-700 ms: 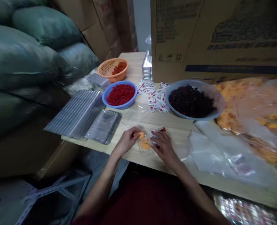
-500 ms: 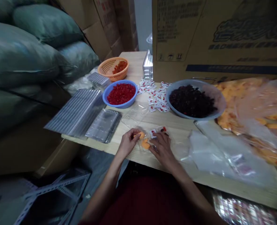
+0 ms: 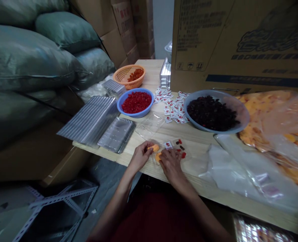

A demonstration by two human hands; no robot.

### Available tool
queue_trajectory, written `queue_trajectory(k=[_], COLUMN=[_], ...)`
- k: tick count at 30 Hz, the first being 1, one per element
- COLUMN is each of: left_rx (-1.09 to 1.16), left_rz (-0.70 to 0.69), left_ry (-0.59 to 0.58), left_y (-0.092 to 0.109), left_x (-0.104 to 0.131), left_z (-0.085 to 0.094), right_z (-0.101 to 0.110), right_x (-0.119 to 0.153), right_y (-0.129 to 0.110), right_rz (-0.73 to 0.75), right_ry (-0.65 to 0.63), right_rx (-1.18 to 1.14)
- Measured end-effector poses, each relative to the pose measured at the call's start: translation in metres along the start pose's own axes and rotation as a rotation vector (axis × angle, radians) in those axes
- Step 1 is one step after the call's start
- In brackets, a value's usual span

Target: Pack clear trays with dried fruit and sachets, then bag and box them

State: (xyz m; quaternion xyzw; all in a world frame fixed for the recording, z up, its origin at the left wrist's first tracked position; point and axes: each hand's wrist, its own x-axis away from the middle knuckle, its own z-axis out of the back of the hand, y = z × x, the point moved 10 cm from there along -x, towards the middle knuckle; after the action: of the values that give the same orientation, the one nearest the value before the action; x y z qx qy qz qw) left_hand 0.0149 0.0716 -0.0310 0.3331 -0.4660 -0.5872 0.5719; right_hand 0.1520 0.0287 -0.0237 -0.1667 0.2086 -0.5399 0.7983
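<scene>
My left hand (image 3: 141, 155) pinches an orange slice (image 3: 153, 148) between thumb and fingers, low over the table near its front edge. Just right of it, my right hand (image 3: 171, 164) has its fingers bent down on another orange piece (image 3: 158, 157), which they partly cover. Both pieces lie at a small clear plastic tray (image 3: 154, 161). Beyond my right fingers is a white printed packet (image 3: 168, 145). Red and dark bits (image 3: 180, 147) sit in clear plastic beside it.
Behind stand a blue bowl of red pieces (image 3: 136, 114), an orange basket (image 3: 118, 76), scattered packets (image 3: 175, 109) and a bowl of dark fruit (image 3: 243, 117). Clear plastic trays (image 3: 88, 117) lie left. Plastic bags (image 3: 229, 168) and bagged orange slices (image 3: 255, 117) are right. A large carton (image 3: 214, 43) stands behind.
The view has shifted, so the table contents appear slightly further right. My right hand has drawn back from the packet and the red and dark bits, uncovering them. My left hand still pinches the slice.
</scene>
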Motion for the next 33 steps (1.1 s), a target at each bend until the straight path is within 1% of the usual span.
queue_trajectory(k=[4, 7, 10, 13, 16, 19, 22, 24, 27, 30, 33], left_rx=[-0.045, -0.067, -0.086, -0.109, -0.127, -0.139, -0.068, -0.034, -0.05, -0.079, -0.135], left_rz=[-0.013, -0.03, -0.039, -0.02, 0.013, 0.042, 0.069, 0.079, 0.062, 0.037, 0.008], left_ry=[0.032, 0.035, 0.015, -0.001, 0.072, 0.164, 0.213, 0.263, 0.315, 0.29, 0.189], left_y=[0.0, 0.002, 0.004, 0.006, 0.007, 0.005, -0.001, -0.004, -0.002, 0.003, 0.006], left_x=[0.0, -0.001, -0.001, 0.003, 0.011, 0.022, 0.03, 0.034, 0.037, 0.034, 0.026], left_z=[0.006, 0.011, 0.011, 0.008, 0.011, 0.013, 0.011, 0.014, 0.019, 0.02, 0.014], right_z=[-0.005, -0.003, 0.003, 0.012, 0.014, 0.007, 0.003, 0.004, 0.006, 0.005, -0.003], right_x=[-0.004, -0.002, 0.007, 0.02, 0.032, 0.038, 0.038, 0.037, 0.033, 0.025, 0.016], right_y=[-0.005, -0.008, -0.004, 0.002, 0.001, -0.003, -0.005, -0.006, -0.012, -0.019, -0.023], right_rz=[-0.003, 0.021, 0.03, 0.026, 0.047, 0.076, 0.077, 0.076, 0.082, 0.074, 0.061], right_ry=[-0.034, -0.055, -0.052, -0.015, -0.013, -0.043, -0.035, -0.02, -0.033, -0.047, -0.062], right_rx=[-0.023, -0.128, -0.202, -0.188, -0.111, -0.049, -0.055, -0.058, -0.026, 0.031, 0.054])
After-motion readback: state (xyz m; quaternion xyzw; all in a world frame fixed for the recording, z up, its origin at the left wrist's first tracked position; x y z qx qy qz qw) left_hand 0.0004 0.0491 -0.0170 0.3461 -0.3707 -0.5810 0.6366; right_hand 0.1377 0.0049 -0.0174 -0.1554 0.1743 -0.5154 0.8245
